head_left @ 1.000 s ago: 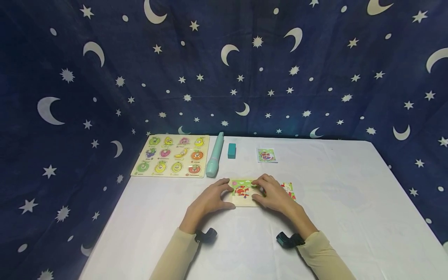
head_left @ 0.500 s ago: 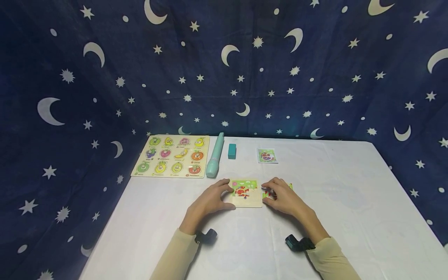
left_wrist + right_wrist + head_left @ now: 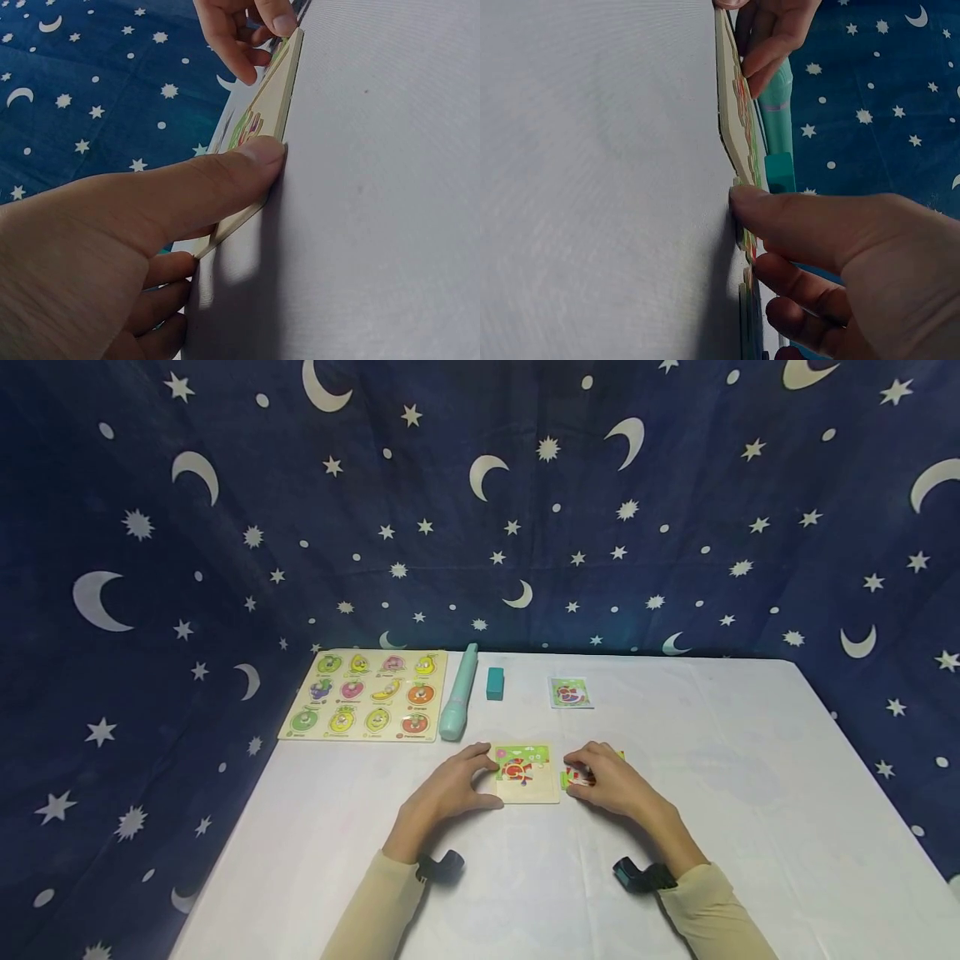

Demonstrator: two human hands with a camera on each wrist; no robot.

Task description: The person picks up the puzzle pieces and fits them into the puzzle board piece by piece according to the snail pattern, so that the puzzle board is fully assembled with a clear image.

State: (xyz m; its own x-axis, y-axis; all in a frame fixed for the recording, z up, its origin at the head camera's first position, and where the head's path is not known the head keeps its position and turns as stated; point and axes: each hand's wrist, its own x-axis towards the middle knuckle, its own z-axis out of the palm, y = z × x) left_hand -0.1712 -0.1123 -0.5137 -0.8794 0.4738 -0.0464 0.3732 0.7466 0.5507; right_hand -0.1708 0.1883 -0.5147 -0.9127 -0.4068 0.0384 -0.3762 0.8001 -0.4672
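A small wooden jigsaw tray lies mid-table, with red-and-green picture pieces filling its upper part and bare wood below. My left hand holds its left side, with the thumb at the near corner and fingers at the far one. In the left wrist view that thumb presses the tray's edge. Just right of the tray, my right hand pinches a red-and-green jigsaw piece between thumb and fingers. More pieces lie behind it in the right wrist view, partly hidden by the hand.
Back left lies a fruit picture board. Beside it are a mint-green tapered stick and a teal block. A small picture card lies beyond the tray. A starry blue curtain hangs behind the white table.
My right hand has moved right, off the tray's right side and onto a loose piece beside it. The left hand has stayed at the tray's left side.
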